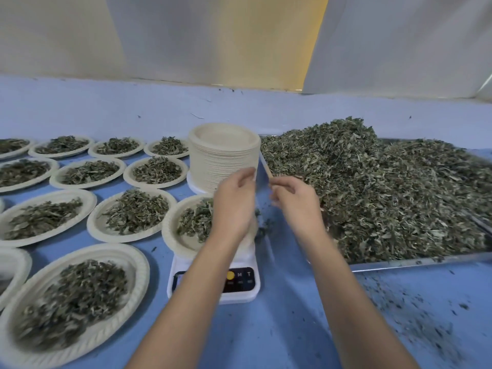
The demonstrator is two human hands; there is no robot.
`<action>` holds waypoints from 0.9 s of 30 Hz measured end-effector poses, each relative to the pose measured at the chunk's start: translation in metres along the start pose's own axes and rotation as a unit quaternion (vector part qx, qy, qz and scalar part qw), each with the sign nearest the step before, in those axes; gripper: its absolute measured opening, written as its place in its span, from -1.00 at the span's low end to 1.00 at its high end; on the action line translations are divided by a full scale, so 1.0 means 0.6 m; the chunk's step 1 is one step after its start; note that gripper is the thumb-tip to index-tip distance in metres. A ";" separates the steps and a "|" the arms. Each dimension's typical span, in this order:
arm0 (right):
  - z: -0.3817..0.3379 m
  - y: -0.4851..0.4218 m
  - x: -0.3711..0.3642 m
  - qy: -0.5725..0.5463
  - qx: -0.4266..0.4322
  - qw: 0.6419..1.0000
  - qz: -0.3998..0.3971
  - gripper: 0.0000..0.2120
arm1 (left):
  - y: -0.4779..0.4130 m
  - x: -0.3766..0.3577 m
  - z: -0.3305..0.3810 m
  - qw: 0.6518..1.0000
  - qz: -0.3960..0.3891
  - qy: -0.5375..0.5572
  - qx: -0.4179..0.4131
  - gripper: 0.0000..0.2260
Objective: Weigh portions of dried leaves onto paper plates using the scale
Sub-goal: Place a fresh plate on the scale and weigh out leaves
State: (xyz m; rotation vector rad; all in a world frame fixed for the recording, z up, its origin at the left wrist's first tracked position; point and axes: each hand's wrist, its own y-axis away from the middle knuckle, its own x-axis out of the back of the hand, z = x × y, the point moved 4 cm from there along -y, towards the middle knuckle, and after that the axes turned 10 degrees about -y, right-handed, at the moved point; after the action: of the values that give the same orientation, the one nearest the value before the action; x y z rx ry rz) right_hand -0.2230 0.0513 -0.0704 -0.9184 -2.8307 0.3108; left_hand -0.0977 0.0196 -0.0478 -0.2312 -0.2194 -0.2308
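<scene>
Paper plate [170, 231] of dried leaves [194, 219] sits on the scale [239, 296], mid tabletop [292, 336] toward the front edge, left of the heaped tray [399, 263]. Left grip [234, 201] hovers above it, released, fingers loose. Right grip [295, 202] alongside, fingertips bunched and blurred; cannot tell if it is grasping anything.

Bright, even light; wide-angle edge warp; motion blur on hands [234, 198]

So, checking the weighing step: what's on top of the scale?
A paper plate holding dried leaves sits on the scale. The left forearm covers the plate's right part and most of the display, so the reading cannot be seen.
</scene>
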 end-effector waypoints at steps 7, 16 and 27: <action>0.019 0.004 -0.045 0.267 -0.014 0.960 -0.080 -0.73 | 0.007 0.184 -0.060 0.990 0.128 -0.042 0.047 -0.61; 0.018 0.006 -0.069 0.280 -0.047 0.955 -0.082 -0.63 | 0.017 0.202 -0.145 0.985 0.065 -0.027 0.158 -0.59; 0.006 0.002 -0.116 0.128 -0.105 0.980 -0.112 -0.74 | -0.001 0.247 -0.156 0.980 0.085 0.051 0.174 -0.46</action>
State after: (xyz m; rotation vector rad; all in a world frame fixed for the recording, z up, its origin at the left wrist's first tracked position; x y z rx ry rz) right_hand -0.1673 0.0106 -0.0798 -0.6115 -2.7222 -0.1271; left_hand 0.0607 -0.0343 -0.1009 0.1095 -0.1332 -0.0316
